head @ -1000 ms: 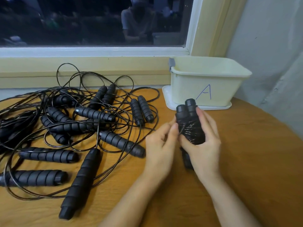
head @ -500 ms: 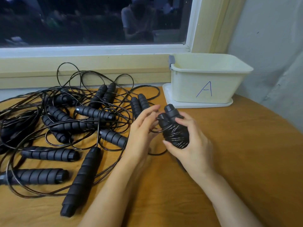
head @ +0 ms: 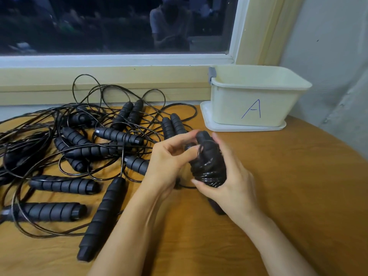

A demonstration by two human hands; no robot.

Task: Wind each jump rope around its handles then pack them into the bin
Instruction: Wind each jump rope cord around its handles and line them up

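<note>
Left hand [head: 169,159] now pinches cord [head: 199,150], one bundle [head: 211,168], one bin [head: 235,108]

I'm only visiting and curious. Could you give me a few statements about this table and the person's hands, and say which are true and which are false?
1. The right hand holds a wound bundle of jump rope. True.
2. The bin is marked B. False: it bears a blue A.
3. A tangle of loose ropes lies on the table, left of the hands. True.
4. The left hand lies flat on the table. False: it is raised and pinches the cord at the bundle's top.
5. The wound bundle is already in the bin. False: it is in the hands, short of the bin.
</note>
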